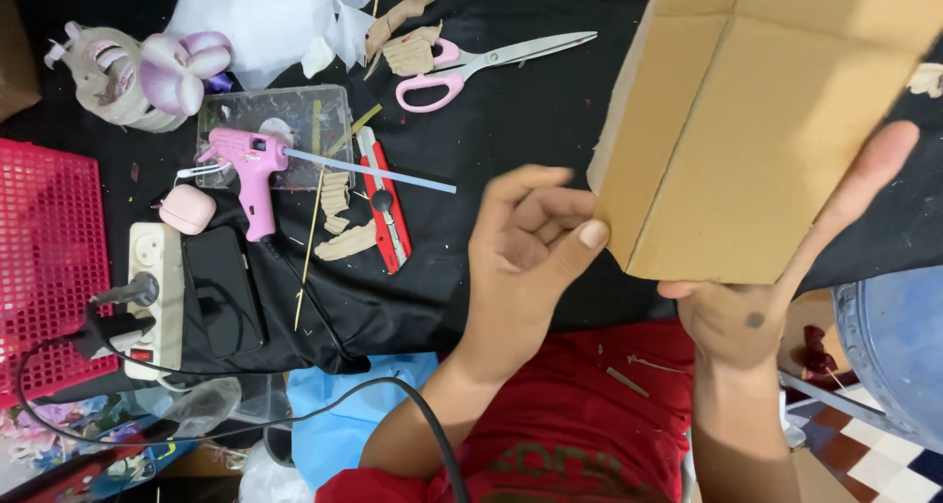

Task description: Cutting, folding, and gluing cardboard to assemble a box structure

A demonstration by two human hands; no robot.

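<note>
Two hands hold a folded cardboard piece (747,120) above the black cloth (530,110). Left hand (526,257) pinches its lower left corner, thumb on the face; right hand (756,297) supports it from beneath, fingers spread along the right side. Glue gun (250,164), cutter (385,213) and scissors (481,66) lie well left.

My work spot was a black cloth (511,110). On it lay pink scissors (471,66) at twelve o'clock, a pink glue gun (250,169) and a red cutter knife (385,208) at ten o'clock, and a white power strip (157,297) with a black phone (224,292) at nine o'clock.
</note>
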